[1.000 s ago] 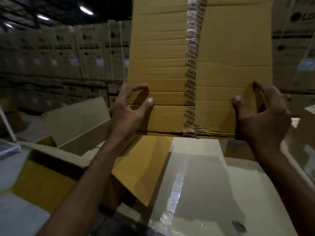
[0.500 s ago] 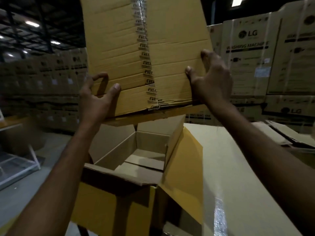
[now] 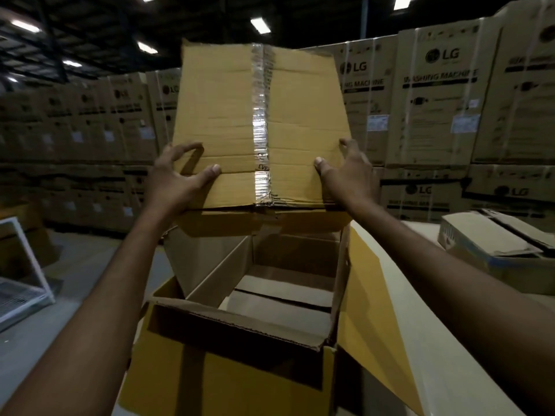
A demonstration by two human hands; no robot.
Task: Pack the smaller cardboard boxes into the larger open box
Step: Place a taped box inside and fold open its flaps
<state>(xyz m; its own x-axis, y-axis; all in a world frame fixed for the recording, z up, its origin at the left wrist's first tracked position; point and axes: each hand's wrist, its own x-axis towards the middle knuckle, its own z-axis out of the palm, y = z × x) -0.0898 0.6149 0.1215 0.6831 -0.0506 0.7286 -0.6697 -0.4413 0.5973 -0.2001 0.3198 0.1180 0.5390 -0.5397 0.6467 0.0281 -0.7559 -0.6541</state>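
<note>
Two hands carried one smaller box (image 3: 228,115), held up in the air and tipped, taped face toward the wearer. Left hand (image 3: 177,183) gripped its left edge, thumb flat across the near face and fingers curled round the side. Right hand (image 3: 350,175) mirrored that on the right edge, thumb on the face, fingers wrapped behind and mostly hidden. Tape seam (image 3: 260,139) ran between the two thumbs.

Directly below the fingers stood the larger open box (image 3: 240,325), flaps raised or splayed. The held carton's lower edge hung just over the far flap; could not tell if they touched. Well beneath the fingertips, flat cardboard (image 3: 285,298) lay at the bottom, either packed boxes or inner flaps. Beyond the fingers rose stacked LG cartons (image 3: 435,109). Off past the right hand sat a low carton (image 3: 492,244).

Judged step: carton poised over the opening, insertion not yet made. Next move would call for levelling it, squaring it to the opening, and lowering it clear of the left flap (image 3: 207,259), which leaned inward.
</note>
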